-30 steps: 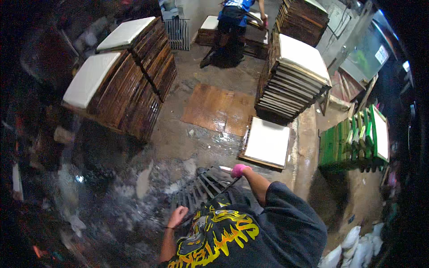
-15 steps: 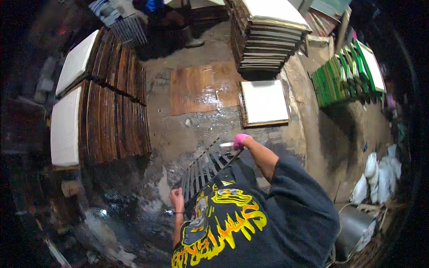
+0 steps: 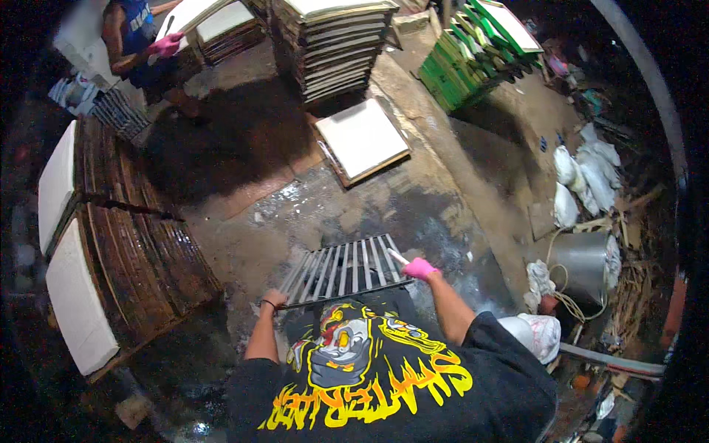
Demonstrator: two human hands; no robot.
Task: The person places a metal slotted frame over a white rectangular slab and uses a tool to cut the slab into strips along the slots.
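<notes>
You hold the slatted metal rack (image 3: 341,269) level over the wet floor (image 3: 310,203): your bare left hand (image 3: 274,299) curls around its near corner, your pink-gloved right hand (image 3: 419,268) clamps its right edge with a thin tool (image 3: 397,256). Keep both grips steady.

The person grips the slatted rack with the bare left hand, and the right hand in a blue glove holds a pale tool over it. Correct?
Not quite. In the head view the glove on the right hand is pink, not blue. The rest holds: the bare left hand grips the near edge of the slatted rack, and the right hand holds a pale tool over it.
</notes>
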